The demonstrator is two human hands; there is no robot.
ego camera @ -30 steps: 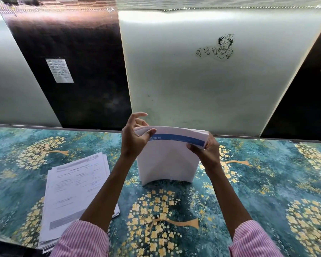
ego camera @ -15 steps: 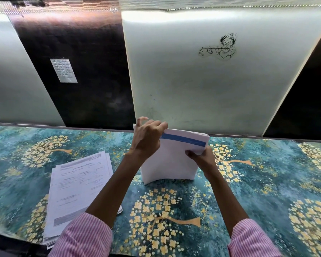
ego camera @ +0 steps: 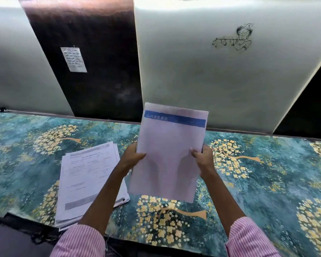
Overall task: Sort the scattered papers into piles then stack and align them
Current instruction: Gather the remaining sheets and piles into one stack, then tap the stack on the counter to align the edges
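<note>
- Left hand [ego camera: 132, 156] gripped the left edge of the stack of papers [ego camera: 170, 154] about halfway down, with the thumb on the front sheet and the fingers behind it. The right hand [ego camera: 202, 158] gripped the right edge at the same height in the same way.
- The stack was held up in front of the person, above the desk [ego camera: 267, 182], with its blue band [ego camera: 174, 119] at the top and facing the camera. Its lower edge seemed free of the desk, but I could not be sure.
- One second earlier the same stack stood on its lower edge on the desk with its top bent over, and both hands were at the top corners. Now the hands had moved down to the sides and the sheets were straight.
- The edges of the stack looked even, so I judged that the squaring of this stack was done or almost done.
- The second pile [ego camera: 89, 175] lay flat on the desk at the left, partly under the left forearm, in the same place as before. Its sheets were a little fanned at the edges.
- The held stack probably had to be laid down next, and the second pile still needed aligning. Loose sheets could slide apart if the grip became weak.
</note>
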